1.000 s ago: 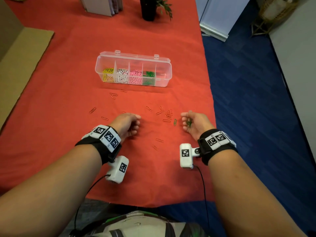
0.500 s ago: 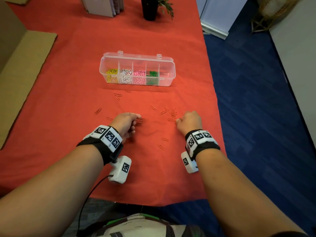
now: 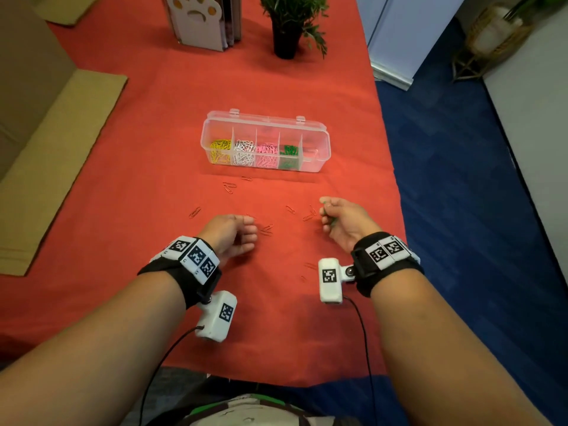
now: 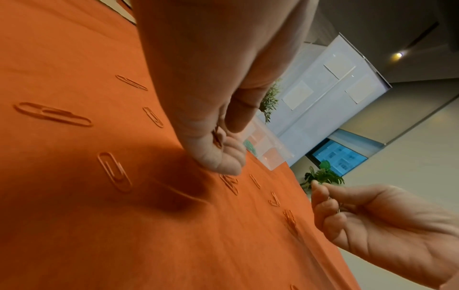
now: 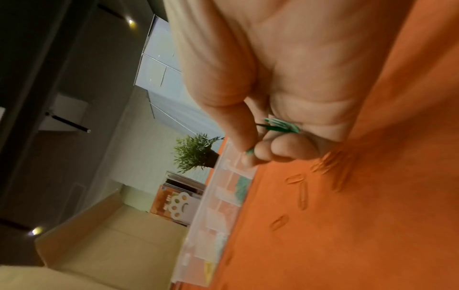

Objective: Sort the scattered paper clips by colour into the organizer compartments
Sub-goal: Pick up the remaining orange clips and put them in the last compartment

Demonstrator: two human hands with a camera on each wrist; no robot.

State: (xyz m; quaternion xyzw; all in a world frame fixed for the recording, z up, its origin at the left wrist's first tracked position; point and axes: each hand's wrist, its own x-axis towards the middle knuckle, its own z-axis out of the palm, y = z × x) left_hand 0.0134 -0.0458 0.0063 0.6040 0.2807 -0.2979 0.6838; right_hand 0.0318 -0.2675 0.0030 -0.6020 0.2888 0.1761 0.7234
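Collection step under way: right hand (image 3: 341, 221) fingers curled on green clips (image 5: 283, 126); left hand (image 3: 232, 236) fingers pinching an orange clip (image 4: 216, 137) over the worktop (image 3: 138, 210). Next, probably, carry greens to organizer (image 3: 319, 155), green compartment, fourth from left.

Red-orange tablecloth (image 3: 153, 142) is covering the table. Clear organizer (image 3: 321, 149) is showing yellow clips (image 3: 219, 146), white clips (image 3: 244, 149), pink clips (image 3: 266, 150) and green clips (image 3: 289, 150), one colour per compartment. Loose clips (image 3: 229, 187) on the cloth are reading orange-red, blending in. Right hand (image 3: 345, 221) is showing green clips (image 5: 280, 126) in its fingers. Wristbands (image 3: 193, 256) are showing black-and-white square markers. Floor (image 3: 461, 210) is showing dark blue.
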